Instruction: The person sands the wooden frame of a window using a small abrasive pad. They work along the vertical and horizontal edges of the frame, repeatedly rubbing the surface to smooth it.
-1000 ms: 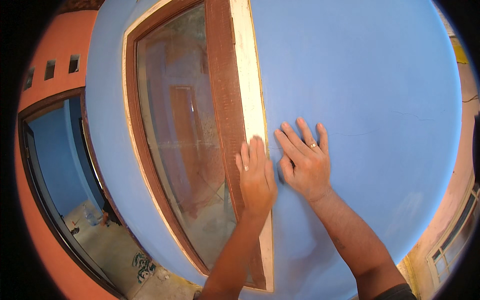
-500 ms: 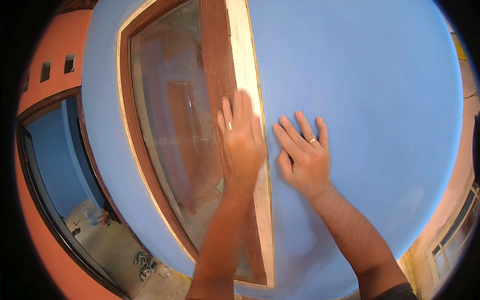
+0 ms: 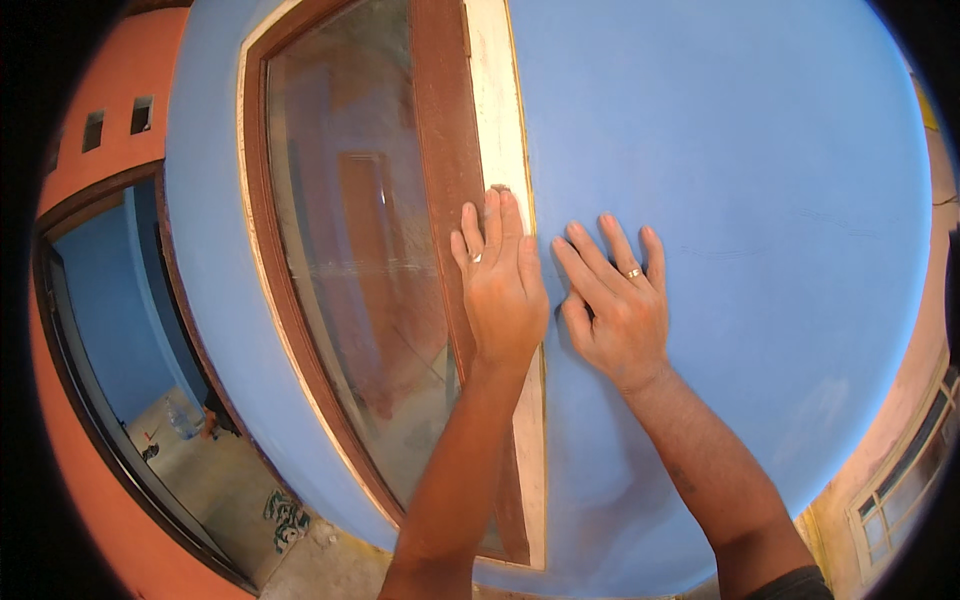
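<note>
My left hand [image 3: 503, 300] lies on the cream edge strip [image 3: 496, 90] of a brown wooden window frame [image 3: 447, 140], its longer fingers close together and pressed down. A small brownish edge peeks out past those fingertips; most of whatever lies under them is hidden, so its kind cannot be told. A ring sits on one finger. To the right, my right hand [image 3: 620, 315] rests on the blue wall [image 3: 740, 130] with fingers spread, also wearing a ring, and holds nothing.
Left of my hands is the window's glass pane [image 3: 350, 220], smeared and reflecting. An open doorway [image 3: 115, 300] stands farther left in an orange wall [image 3: 115, 60]. A crumpled patterned cloth [image 3: 287, 520] and a clear plastic bottle [image 3: 182, 422] lie on the floor. Another window [image 3: 900, 490] shows at lower right.
My left hand, blurred earlier, is sharper now and a little farther right and lower along the strip. My right hand keeps its place on the wall. The view has shifted slightly.
</note>
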Tool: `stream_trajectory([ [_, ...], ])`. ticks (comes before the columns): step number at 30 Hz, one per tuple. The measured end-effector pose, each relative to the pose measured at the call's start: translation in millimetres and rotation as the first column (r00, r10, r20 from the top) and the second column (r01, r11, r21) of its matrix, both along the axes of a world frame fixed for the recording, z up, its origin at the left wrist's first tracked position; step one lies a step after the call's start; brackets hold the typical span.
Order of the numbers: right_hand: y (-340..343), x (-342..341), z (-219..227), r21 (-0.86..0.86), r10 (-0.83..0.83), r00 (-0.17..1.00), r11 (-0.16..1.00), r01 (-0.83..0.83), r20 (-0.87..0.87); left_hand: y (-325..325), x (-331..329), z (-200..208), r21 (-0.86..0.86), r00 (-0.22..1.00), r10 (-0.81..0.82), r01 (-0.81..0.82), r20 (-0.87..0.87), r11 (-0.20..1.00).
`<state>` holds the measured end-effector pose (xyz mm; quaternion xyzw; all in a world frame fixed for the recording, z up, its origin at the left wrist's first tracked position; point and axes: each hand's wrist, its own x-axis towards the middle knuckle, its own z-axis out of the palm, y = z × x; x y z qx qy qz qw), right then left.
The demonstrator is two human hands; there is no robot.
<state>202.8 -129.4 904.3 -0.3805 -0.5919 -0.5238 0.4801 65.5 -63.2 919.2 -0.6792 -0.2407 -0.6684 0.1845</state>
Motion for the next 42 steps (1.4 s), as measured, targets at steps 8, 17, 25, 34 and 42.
stream_trajectory([
  [8,-4.6,-10.5,6.0,0.022,0.033,0.999,0.999,-0.033,0.010,-28.9,-22.0,-159.1,-0.228,0.987,0.110,-0.134,-0.115,0.964],
  [17,-13.9,-2.9,1.9,-0.020,0.040,0.999,0.999,-0.041,-0.027,-0.6,-8.0,22.4,0.045,1.000,0.021,-0.021,-0.001,0.999],
  [25,-26.1,-12.6,1.1,-0.003,0.013,1.000,1.000,-0.013,0.003,-55.3,-24.3,-184.4,-0.289,0.996,0.051,-0.072,-0.078,0.955],
  [34,-24.7,-1.8,2.3,0.008,-0.007,1.000,1.000,0.007,0.015,-23.1,-9.6,28.4,0.138,0.991,0.124,-0.117,-0.042,0.984],
  [42,-32.3,-13.2,2.4,0.005,0.037,0.999,0.999,-0.037,0.015,-51.9,-30.0,-177.9,-0.213,0.993,0.072,-0.090,-0.089,0.973],
])
